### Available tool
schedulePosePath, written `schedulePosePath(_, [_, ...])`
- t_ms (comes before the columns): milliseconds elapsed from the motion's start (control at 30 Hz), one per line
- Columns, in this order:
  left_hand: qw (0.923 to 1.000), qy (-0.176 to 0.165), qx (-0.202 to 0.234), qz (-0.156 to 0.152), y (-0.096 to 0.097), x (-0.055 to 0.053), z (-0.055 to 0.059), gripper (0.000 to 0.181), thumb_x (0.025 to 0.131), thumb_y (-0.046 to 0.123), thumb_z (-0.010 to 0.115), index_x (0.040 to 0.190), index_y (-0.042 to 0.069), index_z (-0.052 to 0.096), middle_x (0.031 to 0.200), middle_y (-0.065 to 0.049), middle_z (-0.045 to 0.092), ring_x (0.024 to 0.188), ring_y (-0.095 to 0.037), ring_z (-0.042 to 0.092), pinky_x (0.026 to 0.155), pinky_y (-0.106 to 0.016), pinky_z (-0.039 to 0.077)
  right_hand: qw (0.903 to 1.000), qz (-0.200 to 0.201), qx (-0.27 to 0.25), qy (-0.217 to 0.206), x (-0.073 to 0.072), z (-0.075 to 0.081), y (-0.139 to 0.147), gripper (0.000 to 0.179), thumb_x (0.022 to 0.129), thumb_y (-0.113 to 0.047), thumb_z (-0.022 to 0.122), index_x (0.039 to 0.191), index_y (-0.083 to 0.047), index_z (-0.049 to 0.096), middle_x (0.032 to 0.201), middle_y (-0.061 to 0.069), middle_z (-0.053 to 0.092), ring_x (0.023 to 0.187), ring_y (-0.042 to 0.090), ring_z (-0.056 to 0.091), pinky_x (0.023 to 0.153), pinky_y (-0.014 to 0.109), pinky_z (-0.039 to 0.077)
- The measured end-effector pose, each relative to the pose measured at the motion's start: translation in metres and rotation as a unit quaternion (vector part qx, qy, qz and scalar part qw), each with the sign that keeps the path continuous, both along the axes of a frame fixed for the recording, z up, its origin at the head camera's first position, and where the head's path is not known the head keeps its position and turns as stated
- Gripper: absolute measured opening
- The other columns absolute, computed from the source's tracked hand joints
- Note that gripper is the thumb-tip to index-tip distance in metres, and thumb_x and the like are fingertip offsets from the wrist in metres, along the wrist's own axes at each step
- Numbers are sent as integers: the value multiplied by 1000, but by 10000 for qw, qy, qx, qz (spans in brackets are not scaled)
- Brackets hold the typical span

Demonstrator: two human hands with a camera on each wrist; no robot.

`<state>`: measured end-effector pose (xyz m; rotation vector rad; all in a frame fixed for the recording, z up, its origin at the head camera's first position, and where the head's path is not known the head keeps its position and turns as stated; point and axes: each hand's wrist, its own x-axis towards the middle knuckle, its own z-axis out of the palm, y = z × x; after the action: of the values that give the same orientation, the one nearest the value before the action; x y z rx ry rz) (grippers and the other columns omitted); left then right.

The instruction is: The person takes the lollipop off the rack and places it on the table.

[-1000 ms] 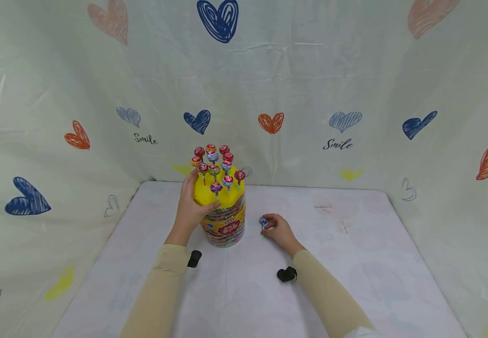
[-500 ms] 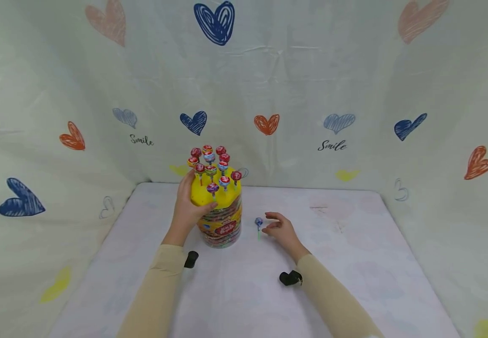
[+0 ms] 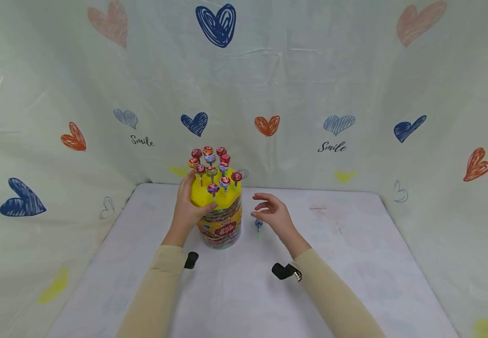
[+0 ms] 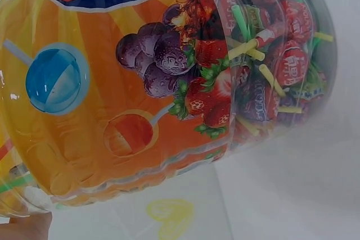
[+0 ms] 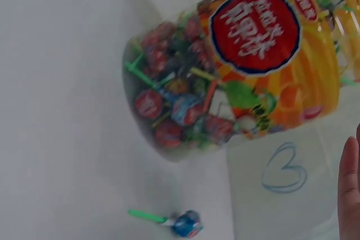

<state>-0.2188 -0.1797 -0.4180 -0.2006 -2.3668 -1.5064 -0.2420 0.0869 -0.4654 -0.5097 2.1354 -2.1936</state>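
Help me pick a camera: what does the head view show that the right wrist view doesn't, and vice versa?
Head only: lollipops standing in the yellow lid, the left hand gripping it, both beige sleeves.
Right wrist only: distinct sticks low inside the jar.
Both: the jar, the loose blue lollipop on the table, and the right hand, cut off in the wrist view.

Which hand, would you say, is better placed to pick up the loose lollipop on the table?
Probably the right hand: it holds nothing and hovers close by the blue lollipop. The left hand is farther off and grips the yellow lid of the candy jar.
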Motion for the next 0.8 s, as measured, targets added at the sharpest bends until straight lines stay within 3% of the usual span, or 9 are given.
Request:
schedulePosePath(200, [10000,-30,-34,22,0,1,0,99,78,27,83,156,23,22,157,-7,19,132,-32,32,107,-52,37,9990,123,-280,319,12,31,-10,50,82,3,74,129,-2,58,126,11,60,100,30,57,82,28,55])
schedulePosePath(400, [10000,-23,-14,9,0,0,-1,99,79,26,83,156,22,21,157,-7,19,132,-32,32,106,-51,38,9961,302,-435,713,21,55,-20,50,83,5,72,130,-1,57,131,11,56,113,41,50,97,39,49])
schedulePosePath(600, [10000,-33,25,-6,0,0,0,99,79,24,83,156,22,21,157,-7,18,132,-30,32,106,-50,38,9902,534,-625,1132,21,72,-29,52,82,15,68,131,5,53,140,10,48,124,36,46,105,47,41])
schedulePosePath(800, [10000,27,47,-55,0,1,1,97,80,23,82,156,21,22,156,-8,19,131,-31,32,106,-50,39,9890,741,-630,1112,19,80,-39,50,82,18,65,129,5,55,142,9,44,126,30,46,107,51,37])
